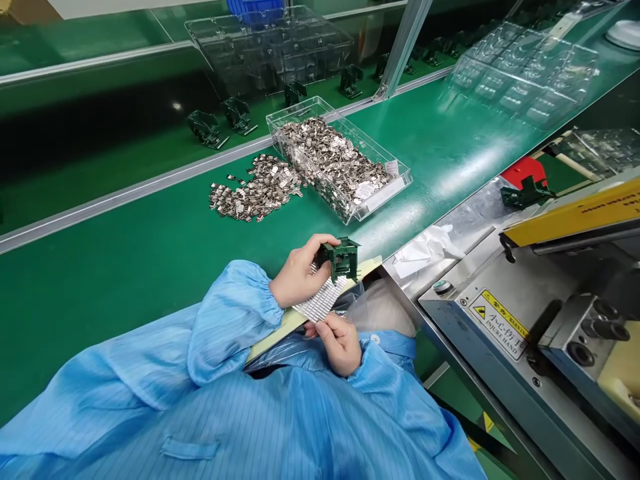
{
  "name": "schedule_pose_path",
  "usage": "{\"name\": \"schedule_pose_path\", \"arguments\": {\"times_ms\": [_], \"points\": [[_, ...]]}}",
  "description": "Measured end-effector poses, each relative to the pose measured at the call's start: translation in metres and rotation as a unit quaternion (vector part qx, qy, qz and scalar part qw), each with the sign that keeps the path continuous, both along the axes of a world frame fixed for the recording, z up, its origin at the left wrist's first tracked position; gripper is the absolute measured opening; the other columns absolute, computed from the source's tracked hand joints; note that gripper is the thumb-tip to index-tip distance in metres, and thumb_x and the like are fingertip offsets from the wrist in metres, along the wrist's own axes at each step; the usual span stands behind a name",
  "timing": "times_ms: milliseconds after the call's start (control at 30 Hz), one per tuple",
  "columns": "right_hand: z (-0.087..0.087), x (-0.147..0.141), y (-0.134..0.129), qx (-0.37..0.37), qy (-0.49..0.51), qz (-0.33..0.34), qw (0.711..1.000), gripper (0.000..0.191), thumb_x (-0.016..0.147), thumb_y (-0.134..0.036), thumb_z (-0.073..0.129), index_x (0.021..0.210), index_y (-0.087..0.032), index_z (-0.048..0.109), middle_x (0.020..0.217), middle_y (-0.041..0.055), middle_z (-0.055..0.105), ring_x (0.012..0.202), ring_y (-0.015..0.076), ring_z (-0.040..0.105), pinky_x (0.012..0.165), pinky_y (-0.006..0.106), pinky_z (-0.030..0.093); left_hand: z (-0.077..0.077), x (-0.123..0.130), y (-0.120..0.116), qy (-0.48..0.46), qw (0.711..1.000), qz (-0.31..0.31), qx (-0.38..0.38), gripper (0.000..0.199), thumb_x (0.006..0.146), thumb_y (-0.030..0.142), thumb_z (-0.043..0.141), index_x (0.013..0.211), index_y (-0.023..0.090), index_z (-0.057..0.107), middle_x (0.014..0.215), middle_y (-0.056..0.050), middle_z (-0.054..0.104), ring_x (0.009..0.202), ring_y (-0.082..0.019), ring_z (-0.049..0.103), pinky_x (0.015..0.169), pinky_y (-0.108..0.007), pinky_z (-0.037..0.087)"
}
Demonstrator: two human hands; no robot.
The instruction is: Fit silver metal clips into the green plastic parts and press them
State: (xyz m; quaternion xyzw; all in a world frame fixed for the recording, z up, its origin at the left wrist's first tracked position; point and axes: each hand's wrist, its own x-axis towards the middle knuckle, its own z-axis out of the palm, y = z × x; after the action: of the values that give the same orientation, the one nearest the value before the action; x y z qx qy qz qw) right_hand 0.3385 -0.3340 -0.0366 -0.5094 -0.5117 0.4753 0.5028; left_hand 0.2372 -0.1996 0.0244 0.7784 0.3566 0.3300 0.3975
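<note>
My left hand is wrapped round a dark green plastic part, a boxy frame with openings, held above the near edge of the green bench. Beneath it lies a sheet of small silvery pieces in rows, on a pale yellow sheet by my body. My right hand is closed at the lower edge of the silvery sheet, thumb and fingers pinched on it. Some of my right fingers are hidden below the sheet.
A clear tray of small metal pieces stands ahead, with a loose pile to its left. Several green parts stand beyond the metal rail. At right are a machine and a white cloth.
</note>
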Motion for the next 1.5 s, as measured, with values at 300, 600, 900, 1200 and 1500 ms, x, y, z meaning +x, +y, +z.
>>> {"name": "schedule_pose_path", "arguments": {"times_ms": [300,600,900,1200,1500], "points": [[0.0,0.003,0.002,0.068,-0.072,-0.008,0.995,0.035,0.094,-0.036,0.046,0.073,-0.021,0.068,0.068,0.006,0.067,0.066,0.0189,0.061,0.062,0.031,0.047,0.0,0.0,0.0,0.005,1.0,-0.004,0.005,0.032,0.083,0.01,0.053,0.114,0.018,0.052,0.082,0.002,0.061,0.07,-0.011,0.058,0.067,-0.021,0.042],[-0.002,0.004,0.008,0.089,-0.094,-0.005,0.992,0.041,0.093,-0.043,0.043,0.07,-0.022,0.068,0.067,0.0063,0.066,0.066,0.0204,0.06,0.064,0.034,0.047,0.001,0.0,0.001,0.001,1.0,-0.008,0.019,0.035,0.081,0.007,0.052,0.114,0.018,0.051,0.089,0.0,0.064,0.083,-0.014,0.063,0.07,-0.022,0.043],[-0.009,0.007,0.008,0.059,-0.137,-0.005,0.989,0.044,0.091,-0.047,0.039,0.06,-0.023,0.059,0.06,0.0048,0.059,0.061,0.019,0.056,0.06,0.032,0.044,0.001,0.0,0.001,0.0,1.0,-0.011,0.021,0.036,0.08,0.007,0.051,0.114,0.018,0.051,0.085,0.001,0.063,0.077,-0.013,0.061,0.068,-0.022,0.042],[-0.026,0.026,0.01,-0.103,-0.323,0.009,0.941,0.028,0.077,-0.019,0.057,0.049,-0.021,0.054,0.046,0.0021,0.052,0.046,0.0153,0.047,0.049,0.028,0.026,-0.001,-0.001,0.001,-0.005,1.0,-0.011,0.015,0.036,0.08,0.007,0.052,0.114,0.018,0.051,0.082,0.002,0.062,0.063,-0.009,0.054,0.063,-0.021,0.04],[0.035,0.045,-0.007,-0.029,-0.312,-0.038,0.949,0.022,0.091,-0.025,0.054,0.091,-0.02,0.075,0.084,0.0069,0.072,0.075,0.0186,0.067,0.07,0.028,0.05,-0.005,-0.017,-0.009,-0.166,0.984,0.028,-0.065,0.031,0.087,0.019,0.057,0.117,0.021,0.049,0.103,-0.002,0.061,0.085,-0.012,0.059,0.078,-0.023,0.047]]}}
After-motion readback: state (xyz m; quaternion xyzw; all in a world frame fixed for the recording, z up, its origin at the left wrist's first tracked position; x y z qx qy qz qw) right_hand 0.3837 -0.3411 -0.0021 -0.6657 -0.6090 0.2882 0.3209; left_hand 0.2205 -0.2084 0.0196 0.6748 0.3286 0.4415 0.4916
